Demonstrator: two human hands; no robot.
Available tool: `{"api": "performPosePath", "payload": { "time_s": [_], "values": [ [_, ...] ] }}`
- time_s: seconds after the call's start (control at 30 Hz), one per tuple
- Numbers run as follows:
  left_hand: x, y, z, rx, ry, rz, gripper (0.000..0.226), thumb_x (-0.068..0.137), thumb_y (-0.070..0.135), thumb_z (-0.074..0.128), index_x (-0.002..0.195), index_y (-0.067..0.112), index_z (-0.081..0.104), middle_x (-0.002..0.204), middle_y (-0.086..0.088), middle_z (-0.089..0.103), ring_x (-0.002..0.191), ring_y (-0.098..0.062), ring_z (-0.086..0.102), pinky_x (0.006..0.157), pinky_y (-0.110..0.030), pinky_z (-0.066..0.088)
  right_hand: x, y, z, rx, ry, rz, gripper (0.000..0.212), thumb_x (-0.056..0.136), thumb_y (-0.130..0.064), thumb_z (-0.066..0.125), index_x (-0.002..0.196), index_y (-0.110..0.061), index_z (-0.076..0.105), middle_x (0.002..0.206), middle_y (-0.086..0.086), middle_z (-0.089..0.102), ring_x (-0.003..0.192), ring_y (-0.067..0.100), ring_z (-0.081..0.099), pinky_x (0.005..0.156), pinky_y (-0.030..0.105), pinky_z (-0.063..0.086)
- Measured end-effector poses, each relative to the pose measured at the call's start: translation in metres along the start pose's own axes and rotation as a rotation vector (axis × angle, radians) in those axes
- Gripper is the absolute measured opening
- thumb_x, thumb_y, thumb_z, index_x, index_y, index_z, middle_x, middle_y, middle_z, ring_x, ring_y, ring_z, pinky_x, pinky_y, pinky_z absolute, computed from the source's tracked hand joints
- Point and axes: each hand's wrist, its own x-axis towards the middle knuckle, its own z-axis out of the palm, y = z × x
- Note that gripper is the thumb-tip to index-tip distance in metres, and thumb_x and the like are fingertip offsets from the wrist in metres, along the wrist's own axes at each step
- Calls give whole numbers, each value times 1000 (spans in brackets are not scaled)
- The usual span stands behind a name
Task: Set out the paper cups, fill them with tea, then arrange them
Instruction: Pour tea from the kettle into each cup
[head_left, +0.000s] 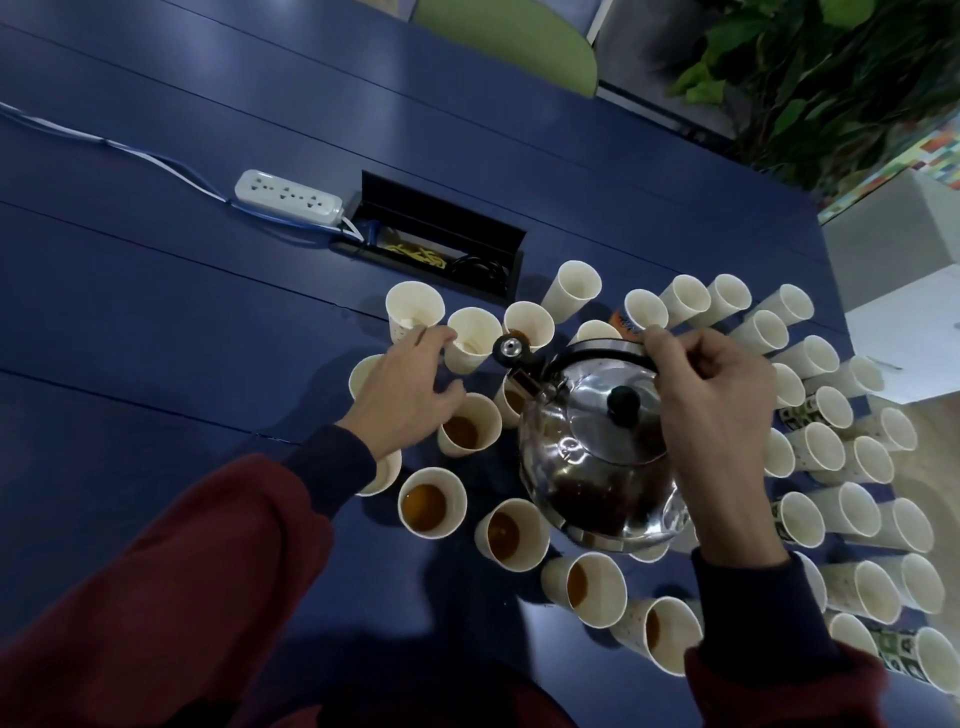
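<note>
While the right hand is gripping the kettle handle, the left hand is touching a cup near the spout with loose fingers — a fast tip could be spilling tea on the bench.

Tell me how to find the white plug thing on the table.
Look at the big dark blue table, beyond the white paper cups. Beside the open black cable box sunk into it lies a white plastic power strip. Unlike the round cups, it is flat and oblong, with a cable trailing away.
</note>
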Motion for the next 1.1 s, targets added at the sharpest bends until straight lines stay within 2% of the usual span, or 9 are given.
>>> {"api": "performPosePath", "payload": {
  "time_s": [0.07,0.13,0.23,0.4,0.5,0.63,0.77,0.93,1.1],
  "values": [
    [18,4,-9,86,45,21,48,84,21,70,129,12,57,123,-5,57,107,-27,57,91,-44,50,6,-3,3,25,-2,6,40,93,-29,66,60,-9,55,55,0,50,56,11,42,58,30,36],
    [36,6,-15,153,30,38,54,80,25,74,129,11,56,125,-7,56,114,-29,54,92,-45,48,12,-6,6,30,-11,-2,40,93,-29,66,61,-9,54,55,-2,48,56,11,40,58,29,36],
    [66,5,-14,274,-98,59,76,74,35,82,138,9,49,133,-9,53,122,-29,48,100,-41,42,24,-8,12,9,-16,-20,37,92,-29,65,64,-7,57,54,-3,50,55,10,41,57,29,36],
    [99,0,1,493,-265,111,96,66,54,86,142,13,43,140,-5,50,126,-28,44,105,-42,38,44,-14,28,-122,-31,-85,32,91,-37,68,64,-21,61,52,-12,57,52,6,49,58,23,38],
    [106,-8,9,574,-295,140,90,66,61,82,137,16,48,135,-4,55,128,-27,45,111,-44,31,52,-18,39,-172,-38,-132,29,88,-36,70,65,-22,63,56,-10,62,56,7,57,60,22,41],
    [109,-18,15,520,-197,199,69,72,59,77,123,14,61,120,-6,64,120,-28,52,112,-43,26,62,-22,53,-209,-97,-155,26,87,-35,72,67,-21,65,56,-8,63,56,7,58,57,19,41],
    [106,-19,13,383,-113,234,61,68,49,82,114,12,65,105,-7,63,105,-30,56,104,-42,34,67,-27,62,-230,-138,-164,24,86,-37,72,70,-21,65,58,-7,65,56,9,58,60,22,43],
    [97,-15,9,294,-72,213,61,64,45,82,111,13,61,102,-5,57,92,-26,56,77,-36,38,68,-34,73,-277,-143,-212,25,87,-39,69,69,-21,65,58,-6,65,59,14,63,63,35,53],
    [88,-18,6,286,-75,180,63,63,42,82,113,12,61,106,-5,60,92,-26,59,73,-33,36,65,-38,77,-318,-141,-267,25,87,-40,68,70,-22,66,59,-7,65,61,14,63,64,40,54]
  ]
}}
